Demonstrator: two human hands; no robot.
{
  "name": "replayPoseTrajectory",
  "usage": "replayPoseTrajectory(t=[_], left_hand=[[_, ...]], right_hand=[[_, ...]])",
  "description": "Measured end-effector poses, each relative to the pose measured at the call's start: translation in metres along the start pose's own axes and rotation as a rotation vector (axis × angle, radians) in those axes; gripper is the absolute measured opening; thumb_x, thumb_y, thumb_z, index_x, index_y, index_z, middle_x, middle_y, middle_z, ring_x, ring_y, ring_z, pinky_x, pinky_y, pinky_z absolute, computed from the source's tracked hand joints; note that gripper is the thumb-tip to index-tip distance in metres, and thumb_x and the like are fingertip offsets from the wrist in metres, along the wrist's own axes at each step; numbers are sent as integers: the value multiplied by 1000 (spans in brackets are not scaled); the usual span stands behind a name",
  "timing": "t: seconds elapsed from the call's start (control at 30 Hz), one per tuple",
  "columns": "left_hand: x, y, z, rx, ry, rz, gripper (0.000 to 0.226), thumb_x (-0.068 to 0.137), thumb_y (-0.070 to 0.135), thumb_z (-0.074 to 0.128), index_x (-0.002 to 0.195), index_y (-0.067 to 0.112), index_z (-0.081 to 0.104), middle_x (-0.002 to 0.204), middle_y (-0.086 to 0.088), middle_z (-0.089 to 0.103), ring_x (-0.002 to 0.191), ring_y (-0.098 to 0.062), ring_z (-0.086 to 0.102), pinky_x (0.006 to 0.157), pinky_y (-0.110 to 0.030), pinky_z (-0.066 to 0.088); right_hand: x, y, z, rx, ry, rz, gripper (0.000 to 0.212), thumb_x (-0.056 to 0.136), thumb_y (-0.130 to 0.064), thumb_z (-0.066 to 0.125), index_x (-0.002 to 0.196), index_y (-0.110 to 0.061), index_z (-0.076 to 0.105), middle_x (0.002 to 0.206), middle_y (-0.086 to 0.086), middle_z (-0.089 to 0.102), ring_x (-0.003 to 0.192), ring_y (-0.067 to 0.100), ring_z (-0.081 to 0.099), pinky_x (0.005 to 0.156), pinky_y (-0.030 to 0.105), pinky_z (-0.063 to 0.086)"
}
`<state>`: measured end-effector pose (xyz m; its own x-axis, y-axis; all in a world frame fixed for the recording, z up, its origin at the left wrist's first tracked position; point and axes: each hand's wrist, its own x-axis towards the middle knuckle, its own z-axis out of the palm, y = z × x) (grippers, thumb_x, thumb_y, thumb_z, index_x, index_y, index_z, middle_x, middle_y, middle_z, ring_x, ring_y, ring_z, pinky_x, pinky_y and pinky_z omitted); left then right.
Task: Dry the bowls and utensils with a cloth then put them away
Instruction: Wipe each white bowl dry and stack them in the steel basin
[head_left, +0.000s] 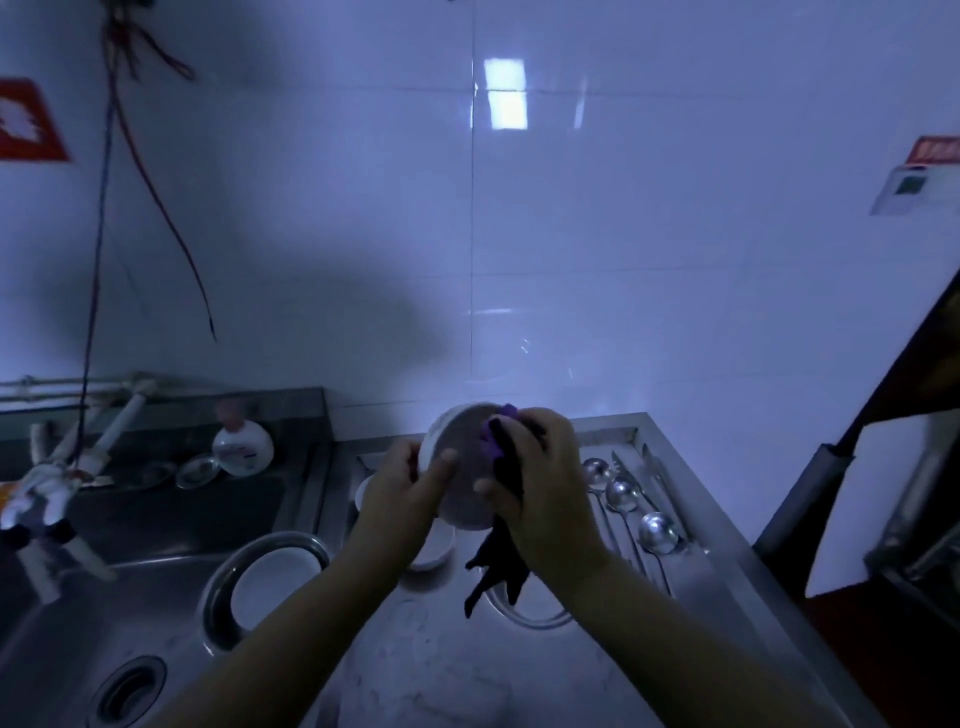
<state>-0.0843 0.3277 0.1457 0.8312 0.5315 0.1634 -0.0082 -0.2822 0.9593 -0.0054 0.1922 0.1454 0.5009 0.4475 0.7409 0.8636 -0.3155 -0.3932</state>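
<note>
**Bowl up off the worktop, cloth working its rim**

Widest of all, the glossy white tiled wall (675, 260) fills the back, smooth and shiny with a window glare. Below it runs the brushed stainless steel worktop (727, 561), a raised lip along its far and right edges, and a dull steel sink basin (130, 561) sunk in on the left with a round drain near the front. There is bare metal in front of the hands.

Now the action: the left hand (402, 493) grips the round white bowl (460, 467) by its left rim, fingers curled behind, thumb across the inside. The bowl is held in the air above the worktop, tipped on edge, its mouth facing back toward the camera. The right hand (540, 483) is clenched on a dark cloth with a purple patch (501, 452), pressing it against the bowl's right rim; the cloth's loose tail dangles straight down below the wrist.

Beneath the arms, a shallow round steel basin holding a white dish (270, 582) sits at the sink's edge, and another white bowl (431, 551) rests on the worktop under the left wrist.

To the right, three polished steel ladle-spoons (623, 496) lie near the worktop's right lip, bowls up and handles running toward the camera.
</note>
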Motion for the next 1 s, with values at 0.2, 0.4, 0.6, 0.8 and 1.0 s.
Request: replayPoseTrajectory(t=[0.2, 0.4, 0.6, 0.8, 1.0], left_hand=[[5, 21, 5, -245, 26, -99, 43, 84, 52, 52, 102, 12, 54, 94, -11, 66, 83, -22, 66, 58, -26, 53], [12, 36, 4, -335, -45, -121, 38, 90, 47, 48, 106, 13, 55, 96, -10, 68, 88, -23, 68, 68, -30, 54], [17, 42, -9, -108, -135, 97, 28, 91, 44, 51, 108, 23, 61, 101, -1, 66, 94, -20, 62, 78, -36, 53], [26, 51, -6, -107, -163, 152, 35, 82, 43, 49, 110, 27, 62, 101, 3, 68, 96, -18, 63, 81, -35, 53], [32, 54, 10, -188, -42, 68, 13, 96, 34, 44, 99, 33, 57, 101, 3, 63, 96, -22, 61, 81, -39, 53]], right_hand=[[-12, -26, 11, -164, -40, -54, 44, 91, -35, 47, 124, -7, 57, 114, 9, 66, 104, 21, 62, 92, 41, 51], [-17, -27, 17, -213, 69, -308, 40, 91, -35, 56, 125, -15, 49, 118, 6, 66, 109, 18, 61, 97, 32, 47], [5, 30, -16, -404, -9, -808, 23, 93, -29, 62, 111, -15, 63, 113, 9, 69, 108, 24, 63, 96, 37, 49], [16, 36, -26, -446, -47, -708, 31, 87, -40, 61, 105, -16, 71, 117, 13, 66, 123, 30, 53, 107, 48, 38], [2, -6, 4, -312, 133, -362, 28, 92, -35, 57, 105, -15, 71, 108, 6, 71, 106, 20, 64, 104, 35, 41]])
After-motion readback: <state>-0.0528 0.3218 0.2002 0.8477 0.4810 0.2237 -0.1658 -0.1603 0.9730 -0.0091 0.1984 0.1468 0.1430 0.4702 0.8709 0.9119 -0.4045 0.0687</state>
